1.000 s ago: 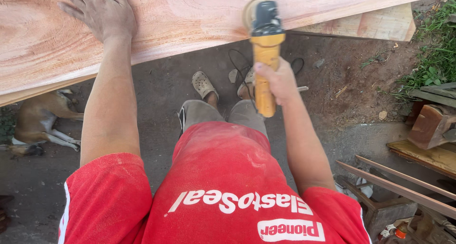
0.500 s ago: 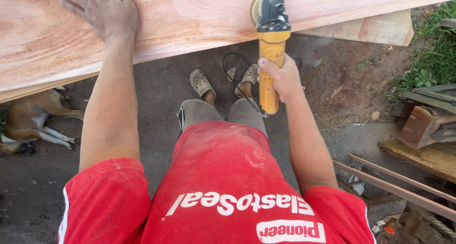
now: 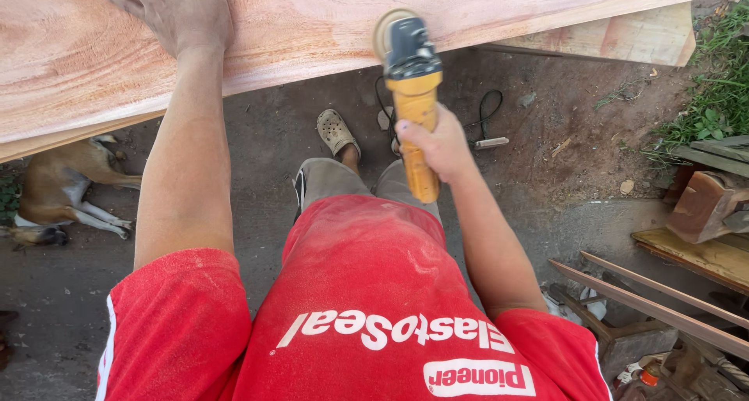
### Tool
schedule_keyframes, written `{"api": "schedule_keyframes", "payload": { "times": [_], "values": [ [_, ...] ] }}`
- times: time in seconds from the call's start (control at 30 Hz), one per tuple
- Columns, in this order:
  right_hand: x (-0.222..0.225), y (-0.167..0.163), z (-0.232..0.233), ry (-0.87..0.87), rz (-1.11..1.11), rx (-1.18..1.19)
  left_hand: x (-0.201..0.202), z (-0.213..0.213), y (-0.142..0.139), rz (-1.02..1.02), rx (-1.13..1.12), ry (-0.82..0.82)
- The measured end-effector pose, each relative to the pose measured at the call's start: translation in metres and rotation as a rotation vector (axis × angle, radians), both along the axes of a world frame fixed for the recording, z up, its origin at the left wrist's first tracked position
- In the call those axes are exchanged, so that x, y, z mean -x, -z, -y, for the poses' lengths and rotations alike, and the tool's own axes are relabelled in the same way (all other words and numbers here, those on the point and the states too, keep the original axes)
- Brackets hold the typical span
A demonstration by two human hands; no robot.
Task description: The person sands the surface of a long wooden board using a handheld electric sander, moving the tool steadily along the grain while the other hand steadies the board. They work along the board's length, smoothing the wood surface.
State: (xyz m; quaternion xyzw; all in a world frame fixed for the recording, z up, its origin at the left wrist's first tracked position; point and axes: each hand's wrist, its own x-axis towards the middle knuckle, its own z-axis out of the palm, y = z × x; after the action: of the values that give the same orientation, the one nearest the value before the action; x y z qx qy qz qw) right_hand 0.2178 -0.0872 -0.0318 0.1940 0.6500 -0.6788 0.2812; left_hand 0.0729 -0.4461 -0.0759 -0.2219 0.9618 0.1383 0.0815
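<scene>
Meanwhile, right hand [image 3: 438,145] fingers grip the yellow grinder [image 3: 412,89]; left hand [image 3: 175,11] flat, fingers spread, on the plank [image 3: 312,26]; dog [image 3: 66,186] nearby.

**Grinder disc on the edge of a wide plank**

The yellow-bodied angle grinder with a black head [image 3: 411,81] points away from the person, its long handle running back toward the red shirt. Its round sanding disc sits against the near edge of the broad, pale pinkish wooden plank [image 3: 312,34]. The plank spans the top of the view, slanting slightly, its sanded face showing wavy reddish grain. A black cord trails on the ground below the tool.
</scene>
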Motion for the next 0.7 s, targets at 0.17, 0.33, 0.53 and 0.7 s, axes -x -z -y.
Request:
{"api": "schedule_keyframes", "payload": {
  "times": [0.17,0.33,0.53,0.7],
  "values": [
    [-0.007,-0.005,0.018,-0.127,-0.208,-0.192,0.002,-0.004,-0.005,-0.02,0.036,0.011],
    [-0.002,-0.017,-0.028,0.058,-0.026,-0.06,0.001,-0.011,-0.019,0.095,0.006,-0.025],
    [0.003,-0.01,-0.075,0.194,-0.03,-0.032,-0.001,-0.015,-0.032,0.194,-0.012,-0.062],
    [0.013,-0.014,-0.123,0.262,-0.029,-0.049,0.001,-0.019,-0.035,0.231,-0.005,-0.067]
  ]
}}
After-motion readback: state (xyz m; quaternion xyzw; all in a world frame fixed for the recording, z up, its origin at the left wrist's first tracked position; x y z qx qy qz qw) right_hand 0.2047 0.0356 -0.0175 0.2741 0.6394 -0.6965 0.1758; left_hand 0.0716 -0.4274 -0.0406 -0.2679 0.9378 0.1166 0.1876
